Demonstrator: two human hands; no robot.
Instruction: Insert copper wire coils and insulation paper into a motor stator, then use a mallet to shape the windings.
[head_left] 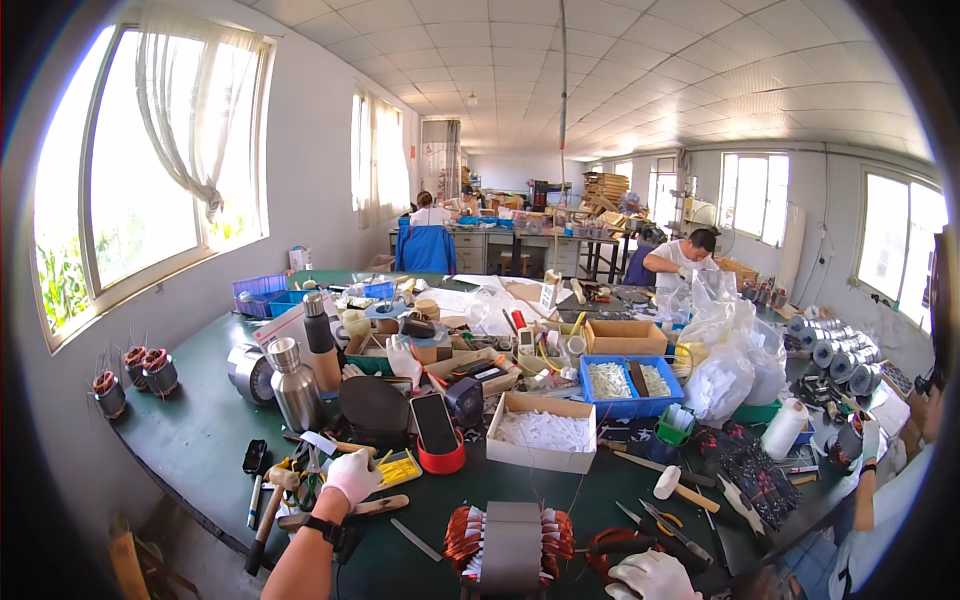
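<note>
Closest to me, at the near edge of the dark green worktable, stands a grey metal motor stator wound with copper-coloured wire coils. It sits upright between the person's two white-gloved hands. The right hand rests low beside the stator, just right of it, fingers curled loosely together; I cannot tell whether it grips anything. The left hand is stretched out to the left, well apart from the stator, its fingers closed down over a clutter of hand tools by a small tray of yellow parts; what exactly it pinches is hidden under the glove. A black wristwatch shows on that forearm, and a wooden-handled hammer lies just left of it.

To the right of the stator lie a pair of yellow-handled scissors and a white-headed mallet with a wooden handle. Behind the stator are an open cardboard box of white paper strips and a dark phone standing in a red round cup. Further left stand two steel vacuum flasks. A blue plastic bin of white pieces and bulging clear plastic bags lie further back.

At the far end, a person in a white shirt bends over a bench, and another person sits at a chair draped with a blue jacket.
</note>
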